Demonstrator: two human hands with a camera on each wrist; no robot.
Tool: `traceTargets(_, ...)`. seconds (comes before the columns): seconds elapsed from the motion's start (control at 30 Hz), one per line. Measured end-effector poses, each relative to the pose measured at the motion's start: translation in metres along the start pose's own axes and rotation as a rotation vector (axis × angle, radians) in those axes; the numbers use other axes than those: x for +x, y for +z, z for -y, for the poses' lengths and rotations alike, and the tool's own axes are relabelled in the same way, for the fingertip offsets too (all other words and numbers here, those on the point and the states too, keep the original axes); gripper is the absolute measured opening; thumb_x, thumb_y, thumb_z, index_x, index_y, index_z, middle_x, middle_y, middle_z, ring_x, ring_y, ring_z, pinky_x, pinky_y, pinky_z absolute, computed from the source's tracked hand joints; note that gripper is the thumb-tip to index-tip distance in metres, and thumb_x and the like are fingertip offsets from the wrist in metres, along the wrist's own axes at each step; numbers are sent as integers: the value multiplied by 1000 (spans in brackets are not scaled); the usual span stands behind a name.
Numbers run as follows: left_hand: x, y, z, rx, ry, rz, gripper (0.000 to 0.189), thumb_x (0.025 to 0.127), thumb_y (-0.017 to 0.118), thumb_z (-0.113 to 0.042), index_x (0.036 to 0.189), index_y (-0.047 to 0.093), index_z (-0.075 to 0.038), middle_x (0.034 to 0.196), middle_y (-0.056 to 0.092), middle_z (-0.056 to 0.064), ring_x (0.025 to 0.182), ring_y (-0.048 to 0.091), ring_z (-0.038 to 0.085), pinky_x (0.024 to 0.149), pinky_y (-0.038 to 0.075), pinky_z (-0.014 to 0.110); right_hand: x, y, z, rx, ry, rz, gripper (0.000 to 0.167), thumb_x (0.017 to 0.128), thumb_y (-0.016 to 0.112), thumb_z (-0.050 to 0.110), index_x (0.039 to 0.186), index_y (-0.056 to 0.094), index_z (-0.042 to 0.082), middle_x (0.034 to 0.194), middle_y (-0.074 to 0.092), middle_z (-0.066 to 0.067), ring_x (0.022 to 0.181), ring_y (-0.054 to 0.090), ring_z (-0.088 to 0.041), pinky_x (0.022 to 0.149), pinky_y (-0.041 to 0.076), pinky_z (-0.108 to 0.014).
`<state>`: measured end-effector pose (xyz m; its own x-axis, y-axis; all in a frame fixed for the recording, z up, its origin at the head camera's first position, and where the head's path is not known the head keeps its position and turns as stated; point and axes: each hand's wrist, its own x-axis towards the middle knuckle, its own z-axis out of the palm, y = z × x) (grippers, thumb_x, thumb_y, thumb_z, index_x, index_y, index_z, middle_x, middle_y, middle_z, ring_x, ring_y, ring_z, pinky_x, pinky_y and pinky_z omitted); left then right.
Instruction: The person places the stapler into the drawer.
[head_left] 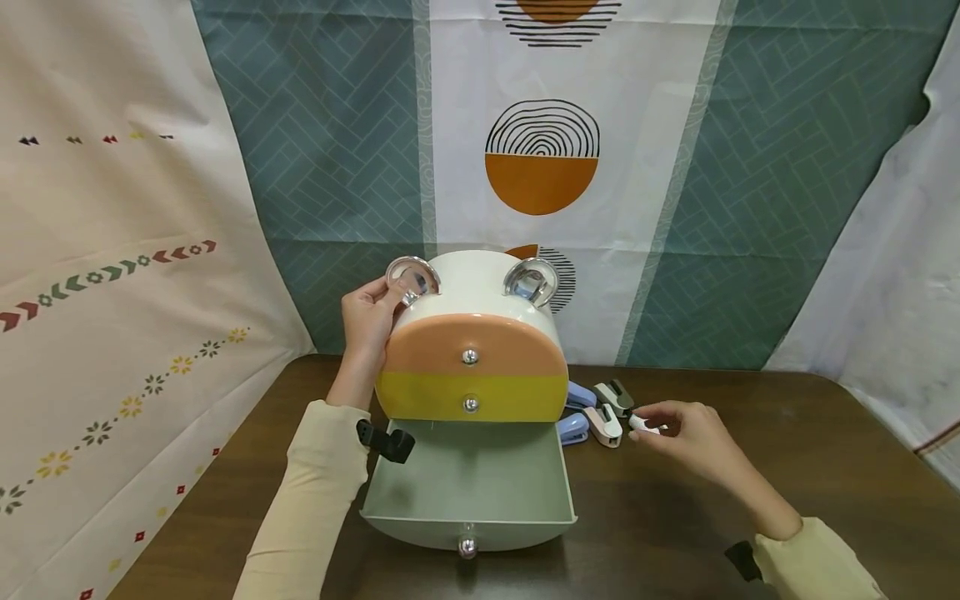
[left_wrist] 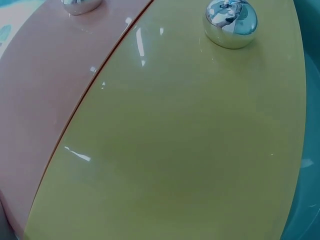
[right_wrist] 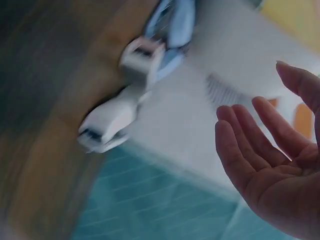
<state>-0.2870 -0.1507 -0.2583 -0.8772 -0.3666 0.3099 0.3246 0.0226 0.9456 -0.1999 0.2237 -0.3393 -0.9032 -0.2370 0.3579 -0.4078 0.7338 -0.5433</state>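
Observation:
A small rounded drawer cabinet [head_left: 472, 333] stands on the table, with a white top, an orange drawer, a yellow drawer [left_wrist: 165, 130] and two silver ring-like ears. Its green bottom drawer [head_left: 468, 475] is pulled out and has nothing in it. My left hand [head_left: 369, 321] grips the left silver ear [head_left: 414, 279] between thumb and fingers. To the right, my right hand [head_left: 686, 429] is beside a small white stapler [head_left: 643, 424]. In the right wrist view its fingers [right_wrist: 235, 145] are spread and loosely bent, apart from the blurred staplers.
Between cabinet and right hand lie several more mini staplers: a pinkish-white one [head_left: 604, 425], a dark grey-green one [head_left: 615, 396] and blue ones [head_left: 573, 429]. The brown table [head_left: 675, 517] meets a patterned curtain [head_left: 750, 208] at the back.

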Motion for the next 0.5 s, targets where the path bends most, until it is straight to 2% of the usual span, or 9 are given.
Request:
traceTargets(0.13,1,0,0,4,3,5,32,88,61,-16,113,63,2,108,63,17,78,58,7,66,49,15,10,-1,-26,-81,57,35,38,74,75,22,102,67,-2,91,67,-15,80,62,-25,65,48,-32)
traceTargets(0.33,1,0,0,-15,6,9,32,87,61,-14,115,62,3,109,62,19,78,59,5,66,49,15,20,4,-54,-103,97,115,46,75,73,21,108,62,-9,103,63,-24,95,57,-39,75,47,-48)
traceTargets(0.5,1,0,0,-16,8,13,34,87,62,-14,116,60,4,111,62,18,79,60,4,66,50,15,28,9,-69,-149,130,164,51,72,75,21,107,60,-12,102,62,-28,96,56,-42,75,46,-51)
